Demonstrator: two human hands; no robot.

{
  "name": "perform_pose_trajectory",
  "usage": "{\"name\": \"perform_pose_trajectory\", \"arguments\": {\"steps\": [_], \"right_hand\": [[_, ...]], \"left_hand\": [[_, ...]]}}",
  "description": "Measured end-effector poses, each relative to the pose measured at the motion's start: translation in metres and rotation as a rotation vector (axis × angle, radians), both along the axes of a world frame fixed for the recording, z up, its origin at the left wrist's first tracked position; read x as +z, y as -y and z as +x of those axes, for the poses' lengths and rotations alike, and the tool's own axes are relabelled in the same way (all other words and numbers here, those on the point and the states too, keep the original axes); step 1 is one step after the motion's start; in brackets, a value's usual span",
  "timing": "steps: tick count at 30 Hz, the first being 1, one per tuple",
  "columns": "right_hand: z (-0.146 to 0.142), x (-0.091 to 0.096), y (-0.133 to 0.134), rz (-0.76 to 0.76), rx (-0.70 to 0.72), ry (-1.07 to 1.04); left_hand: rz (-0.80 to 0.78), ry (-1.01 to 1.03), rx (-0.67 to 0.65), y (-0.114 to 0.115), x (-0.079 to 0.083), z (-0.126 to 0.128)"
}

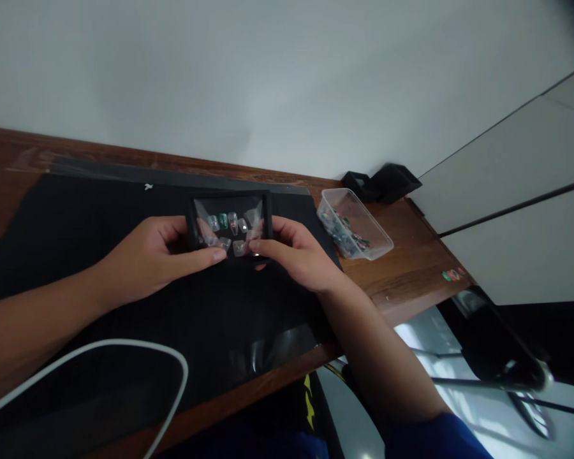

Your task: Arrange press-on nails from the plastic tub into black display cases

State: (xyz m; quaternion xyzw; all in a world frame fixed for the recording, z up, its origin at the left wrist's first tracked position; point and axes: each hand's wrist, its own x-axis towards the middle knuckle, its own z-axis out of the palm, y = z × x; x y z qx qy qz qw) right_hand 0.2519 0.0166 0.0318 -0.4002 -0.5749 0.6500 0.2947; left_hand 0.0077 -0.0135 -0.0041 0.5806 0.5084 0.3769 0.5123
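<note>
Between my two hands is a black-framed display box with a clear window. Behind the window several press-on nails show, mostly clear and glittery, one of them green. My left hand grips the box's left side, its thumb along the lower edge. On the right side my right hand holds the box, its thumb over the lower right of the window. The fingers behind the box are partly hidden. Beneath it lies a black mat.
A clear plastic tub with many small colourful pieces stands right of the mat on the wooden table. Behind it sit black boxes. A white cable loops across the front left. A small white scrap lies on the mat.
</note>
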Motion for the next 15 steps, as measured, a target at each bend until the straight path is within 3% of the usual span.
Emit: {"name": "perform_pose_trajectory", "arguments": {"steps": [15], "right_hand": [[-0.0030,-0.0011,0.0007,0.009,0.020,0.007]], "left_hand": [[0.036,0.000,-0.022,0.0005,0.0045,-0.0003]]}}
